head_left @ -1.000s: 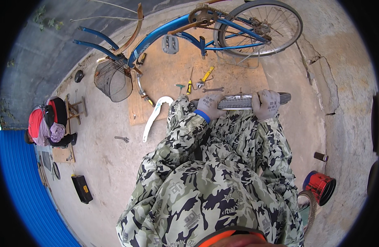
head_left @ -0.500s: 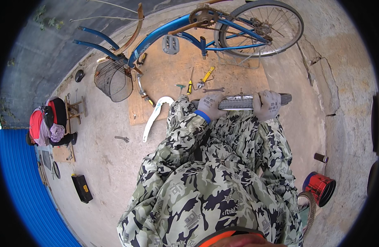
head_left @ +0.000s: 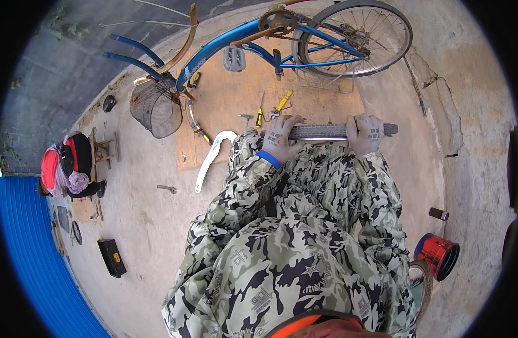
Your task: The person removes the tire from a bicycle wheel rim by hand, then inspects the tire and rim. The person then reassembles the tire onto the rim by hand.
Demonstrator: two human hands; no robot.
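Note:
A bicycle wheel (head_left: 321, 132), its black tyre seen nearly edge-on, is held across in front of my knees. My left hand (head_left: 282, 138), in a grey glove with a blue band at the wrist, grips its left part, fingers over the tyre. My right hand (head_left: 365, 134), gloved alike, wraps round the tyre towards its right end. Just beyond the left hand, an adjustable wrench (head_left: 281, 102) with a yellow handle and a yellow-black screwdriver (head_left: 260, 114) lie on a wooden board (head_left: 326, 104). A small green-handled tool (head_left: 246, 117) is beside them.
A blue bicycle frame (head_left: 214, 49) with its rear wheel (head_left: 383, 36) and wire basket (head_left: 156, 110) lies beyond. A white curved guard (head_left: 211, 158) and a wrench (head_left: 166, 188) lie left. A black toolbox (head_left: 111, 258), another person (head_left: 67, 166) and a red bucket (head_left: 439, 256) are farther off.
The wheel has turned or tilted, showing more tread and hiding the hub. My left hand has shifted slightly left and up along the tyre; the right stays near its place.

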